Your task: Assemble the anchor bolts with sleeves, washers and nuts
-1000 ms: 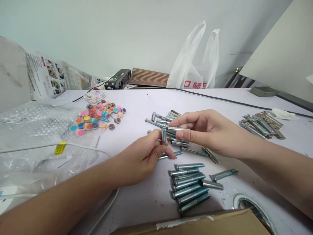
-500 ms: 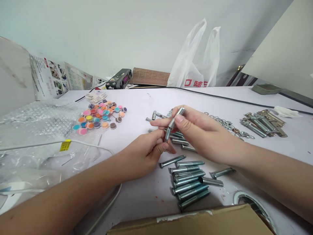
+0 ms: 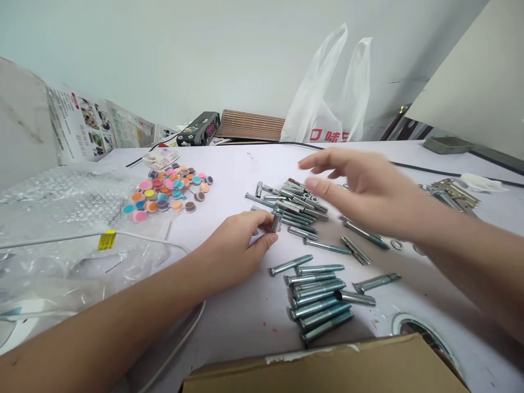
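Observation:
My left hand [image 3: 241,248] is closed, pinching a silvery expansion bolt [image 3: 277,222] between thumb and fingers; its metal sleeve shows at the top and the rest is hidden. Raised over the table, my right hand [image 3: 360,188] has its fingers apart, slightly blurred, with nothing in it. Beyond the left hand lies a heap of loose metal sleeves and bolts [image 3: 303,204]. Nearer to me, several bolts [image 3: 319,314] lie side by side, with a loose sleeve [image 3: 356,298] at their right. A single slotted sleeve [image 3: 356,250] rests below my right hand.
Assembled bolts [image 3: 454,194] are piled at the right, partly hidden by my arm, near a washer [image 3: 396,244]. Colourful round caps [image 3: 170,191] and bubble wrap [image 3: 73,196] lie at the left. A cardboard box [image 3: 327,368] stands in front, beside a tape roll [image 3: 426,333].
My right hand has let go of the bolt's sleeve, opened and moved up to the right. My left hand keeps the bolt near the same spot.

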Action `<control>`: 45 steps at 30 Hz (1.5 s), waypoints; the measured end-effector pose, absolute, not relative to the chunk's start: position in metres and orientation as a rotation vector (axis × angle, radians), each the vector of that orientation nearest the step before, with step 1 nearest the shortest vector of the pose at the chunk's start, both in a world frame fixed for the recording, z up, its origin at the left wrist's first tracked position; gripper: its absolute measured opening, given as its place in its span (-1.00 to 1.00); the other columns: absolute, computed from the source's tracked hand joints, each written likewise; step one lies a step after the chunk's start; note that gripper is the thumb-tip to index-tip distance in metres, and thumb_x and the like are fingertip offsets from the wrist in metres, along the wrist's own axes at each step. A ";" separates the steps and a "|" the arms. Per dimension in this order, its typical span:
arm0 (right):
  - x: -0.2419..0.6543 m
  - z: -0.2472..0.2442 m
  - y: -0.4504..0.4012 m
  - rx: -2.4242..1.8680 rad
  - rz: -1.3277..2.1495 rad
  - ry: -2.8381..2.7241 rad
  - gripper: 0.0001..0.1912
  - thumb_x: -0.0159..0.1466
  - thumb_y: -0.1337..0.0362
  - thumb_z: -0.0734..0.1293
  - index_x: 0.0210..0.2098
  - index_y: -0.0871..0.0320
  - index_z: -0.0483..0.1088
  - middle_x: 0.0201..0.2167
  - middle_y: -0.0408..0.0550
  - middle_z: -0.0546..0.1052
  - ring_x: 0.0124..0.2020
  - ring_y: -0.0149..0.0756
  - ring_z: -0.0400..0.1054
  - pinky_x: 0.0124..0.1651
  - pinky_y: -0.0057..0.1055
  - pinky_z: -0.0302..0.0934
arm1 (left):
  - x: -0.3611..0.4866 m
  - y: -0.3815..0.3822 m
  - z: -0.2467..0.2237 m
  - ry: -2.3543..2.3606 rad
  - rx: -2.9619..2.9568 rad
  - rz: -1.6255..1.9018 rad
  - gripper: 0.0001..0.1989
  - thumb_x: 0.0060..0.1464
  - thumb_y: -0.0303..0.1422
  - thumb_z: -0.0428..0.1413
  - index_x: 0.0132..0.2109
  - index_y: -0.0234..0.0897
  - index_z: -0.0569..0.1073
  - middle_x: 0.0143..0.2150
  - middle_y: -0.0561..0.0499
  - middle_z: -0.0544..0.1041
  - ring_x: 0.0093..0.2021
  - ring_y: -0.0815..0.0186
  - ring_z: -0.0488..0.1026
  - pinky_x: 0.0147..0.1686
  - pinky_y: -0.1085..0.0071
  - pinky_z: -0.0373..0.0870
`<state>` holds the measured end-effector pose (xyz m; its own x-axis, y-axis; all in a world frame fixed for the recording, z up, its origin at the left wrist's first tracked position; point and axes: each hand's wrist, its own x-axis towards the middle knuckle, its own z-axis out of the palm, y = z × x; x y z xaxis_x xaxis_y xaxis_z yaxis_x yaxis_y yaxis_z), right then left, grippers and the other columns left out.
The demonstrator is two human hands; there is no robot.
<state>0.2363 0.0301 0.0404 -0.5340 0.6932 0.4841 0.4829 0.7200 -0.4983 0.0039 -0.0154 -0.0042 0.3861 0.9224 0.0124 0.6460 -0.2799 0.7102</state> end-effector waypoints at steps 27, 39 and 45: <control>0.312 0.029 0.097 -1.813 0.451 -2.351 -0.82 0.49 0.30 0.48 -0.29 0.15 0.58 -0.47 -0.11 0.44 -0.56 -0.06 0.34 -0.59 -0.29 0.09 | 0.003 -0.020 -0.004 1.362 1.845 0.649 -0.77 0.20 -0.16 0.18 -0.11 -0.18 0.56 -0.14 0.10 0.59 -0.16 0.34 0.48 -0.11 0.39 0.37; 0.320 0.012 0.100 -1.645 0.645 -2.442 -0.61 0.14 -0.09 0.38 -0.35 0.10 0.62 -0.43 -0.06 0.44 -0.54 -0.04 0.32 -0.61 -0.29 0.16 | 0.000 -0.022 -0.006 1.291 1.810 0.751 -0.71 0.17 -0.18 0.22 0.00 -0.15 0.51 -0.05 0.03 0.53 -0.13 0.32 0.45 -0.08 0.36 0.41; 0.320 0.012 0.101 -1.688 0.655 -2.491 -0.56 0.13 -0.14 0.33 -0.35 0.12 0.57 -0.48 -0.07 0.40 -0.56 -0.05 0.30 -0.61 -0.31 0.14 | 0.000 -0.020 -0.007 1.253 1.798 0.791 -0.71 0.20 -0.11 0.20 -0.03 -0.16 0.53 -0.14 0.06 0.55 -0.20 0.37 0.44 -0.15 0.42 0.38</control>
